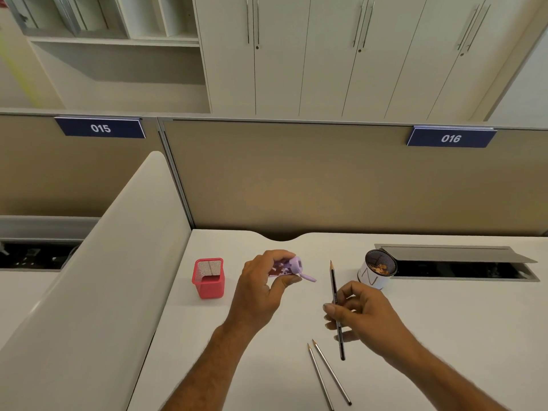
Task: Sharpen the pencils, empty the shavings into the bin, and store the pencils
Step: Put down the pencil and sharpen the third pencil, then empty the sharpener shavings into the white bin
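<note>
My left hand point(262, 284) grips a small purple crank sharpener point(289, 267) above the white desk, its handle sticking out to the right. My right hand point(360, 311) pinches a dark pencil point(334, 284) near its middle, held upright with its sharpened tip pointing away from me. Two more sharpened pencils point(329, 373) lie side by side on the desk near the front edge. A red mesh pencil holder point(208, 278) stands left of my left hand. A small white bin point(376, 272) with brown shavings inside stands at the right rear.
The white desk point(267, 351) ends at a tan partition behind. An open cable tray with a raised grey lid point(456, 256) sits to the right of the bin. A white divider panel point(98, 292) borders the desk's left side.
</note>
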Available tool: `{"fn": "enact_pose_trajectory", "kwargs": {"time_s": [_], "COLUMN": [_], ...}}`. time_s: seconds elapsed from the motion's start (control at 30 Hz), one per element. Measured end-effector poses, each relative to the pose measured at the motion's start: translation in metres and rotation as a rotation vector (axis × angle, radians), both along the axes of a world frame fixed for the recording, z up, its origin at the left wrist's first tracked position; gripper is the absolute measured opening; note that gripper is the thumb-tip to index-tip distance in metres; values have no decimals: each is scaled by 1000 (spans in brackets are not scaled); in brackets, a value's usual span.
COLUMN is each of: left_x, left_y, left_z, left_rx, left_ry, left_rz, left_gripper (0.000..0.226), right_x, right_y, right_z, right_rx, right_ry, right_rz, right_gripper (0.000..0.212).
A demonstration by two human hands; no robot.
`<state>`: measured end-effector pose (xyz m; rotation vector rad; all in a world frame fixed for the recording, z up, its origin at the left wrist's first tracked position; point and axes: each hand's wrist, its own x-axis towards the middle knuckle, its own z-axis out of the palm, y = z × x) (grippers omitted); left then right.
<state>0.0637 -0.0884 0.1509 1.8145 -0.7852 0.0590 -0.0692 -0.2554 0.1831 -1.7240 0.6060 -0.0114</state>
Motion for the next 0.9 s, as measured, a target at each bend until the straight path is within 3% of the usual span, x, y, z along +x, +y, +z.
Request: {"fn": "enact_pose_trajectory", "kwargs": {"time_s": [0.17,0.47,0.63,0.9], "left_x": [-3,-17,-23,-20], "left_y": [2,13,16,20], "left_z": [-19,-67,-86,-98], "left_rx": [67,125,142,131], "left_ry": [80,328,400,428], "left_rz": [-34,-73,-69,-68], "left_gripper": [28,19,18,17], "right_x": [2,2,-1,0], "right_y": [10,38,49,58], "right_z": [-51,-166,-193,-208], "right_rx": [-110,-328,-404,-483], "right_ry": [51,443,600,664], "right_rz": [-143,4,-22,26], "right_gripper": [11,17,21,26]}}
